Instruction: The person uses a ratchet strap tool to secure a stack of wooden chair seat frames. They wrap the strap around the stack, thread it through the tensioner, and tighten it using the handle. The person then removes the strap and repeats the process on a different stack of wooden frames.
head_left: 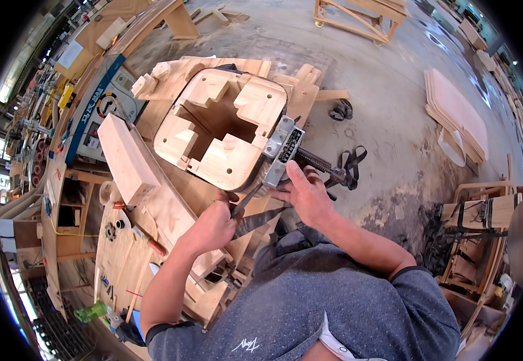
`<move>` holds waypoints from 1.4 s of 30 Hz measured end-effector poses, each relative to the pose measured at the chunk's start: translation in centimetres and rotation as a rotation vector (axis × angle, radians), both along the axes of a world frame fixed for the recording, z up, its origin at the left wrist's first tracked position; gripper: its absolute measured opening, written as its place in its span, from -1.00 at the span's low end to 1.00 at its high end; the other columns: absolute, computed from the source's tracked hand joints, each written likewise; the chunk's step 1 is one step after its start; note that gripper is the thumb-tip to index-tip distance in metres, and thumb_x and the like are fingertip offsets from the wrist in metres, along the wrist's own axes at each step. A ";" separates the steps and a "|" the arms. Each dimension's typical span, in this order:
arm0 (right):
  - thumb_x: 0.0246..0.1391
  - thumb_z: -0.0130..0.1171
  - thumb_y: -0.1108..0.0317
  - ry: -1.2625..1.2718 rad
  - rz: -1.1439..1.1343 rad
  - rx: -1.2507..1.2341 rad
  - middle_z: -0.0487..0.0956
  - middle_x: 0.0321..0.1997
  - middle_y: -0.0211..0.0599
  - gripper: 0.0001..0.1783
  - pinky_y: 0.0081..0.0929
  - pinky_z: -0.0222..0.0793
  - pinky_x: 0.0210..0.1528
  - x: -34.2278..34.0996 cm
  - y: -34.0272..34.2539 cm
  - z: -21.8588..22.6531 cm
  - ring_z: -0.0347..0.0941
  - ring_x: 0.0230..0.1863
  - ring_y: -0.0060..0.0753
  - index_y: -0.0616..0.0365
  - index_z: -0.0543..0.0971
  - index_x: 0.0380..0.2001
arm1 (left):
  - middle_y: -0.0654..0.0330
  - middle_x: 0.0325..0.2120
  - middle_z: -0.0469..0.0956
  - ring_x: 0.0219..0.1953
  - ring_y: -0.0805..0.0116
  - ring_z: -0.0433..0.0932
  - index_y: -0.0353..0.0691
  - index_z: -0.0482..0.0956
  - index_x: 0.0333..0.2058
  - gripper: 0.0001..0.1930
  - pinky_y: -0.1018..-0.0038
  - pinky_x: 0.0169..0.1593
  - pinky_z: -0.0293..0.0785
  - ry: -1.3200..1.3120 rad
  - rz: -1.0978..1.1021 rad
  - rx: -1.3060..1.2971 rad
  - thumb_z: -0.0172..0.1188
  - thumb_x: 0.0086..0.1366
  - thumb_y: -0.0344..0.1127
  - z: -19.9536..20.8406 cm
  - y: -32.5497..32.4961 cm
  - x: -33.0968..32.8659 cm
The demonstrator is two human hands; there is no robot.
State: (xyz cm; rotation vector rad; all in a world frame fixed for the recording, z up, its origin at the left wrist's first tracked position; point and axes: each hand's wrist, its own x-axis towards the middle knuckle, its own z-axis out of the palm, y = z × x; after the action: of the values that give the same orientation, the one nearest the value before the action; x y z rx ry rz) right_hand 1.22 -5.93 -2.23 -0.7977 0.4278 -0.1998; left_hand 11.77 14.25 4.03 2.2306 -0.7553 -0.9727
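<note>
A hollow, round-cornered wooden block (pixel 198 90) with stepped blocks around a square opening stands before me. A dark band runs around its side, and a metal band clamp (pixel 284 147) with a threaded screw (pixel 314 160) sits at its right corner. My right hand (pixel 310 195) grips the lower end of that clamp, thumb up along the metal, fingers partly hidden. My left hand (pixel 214 224) is closed at the block's near corner on the dark strap (pixel 260 221), whose loose length hangs between my hands. A thin grey strip also shows by its fingertips.
A long square timber (pixel 130 159) lies left of the block on the bench. A round plywood piece and a red-handled tool (pixel 156 245) lie nearer me. Black straps (pixel 351 163) rest on the floor at right, with stacked panels (pixel 457 114) beyond. A wooden cart (pixel 363 18) stands far off.
</note>
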 end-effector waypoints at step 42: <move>0.37 0.09 0.05 0.477 0.033 -0.374 0.53 -0.52 -0.23 -0.59 -0.47 0.35 -0.53 -6.0 -9.6 1.7 0.46 -0.61 -0.41 0.21 0.47 -0.38 | -0.22 -0.24 0.58 -0.11 -0.04 0.63 -0.55 0.15 0.15 -0.50 0.24 -0.02 0.49 -0.001 -0.083 -0.022 0.13 0.42 -0.36 -1.3 0.9 0.5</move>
State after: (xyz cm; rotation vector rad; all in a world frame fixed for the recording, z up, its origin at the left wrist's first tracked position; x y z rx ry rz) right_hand -4.82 -15.50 -0.58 -1.2253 0.8410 -0.0553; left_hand 12.24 15.12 2.75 2.1954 -0.8609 -0.9980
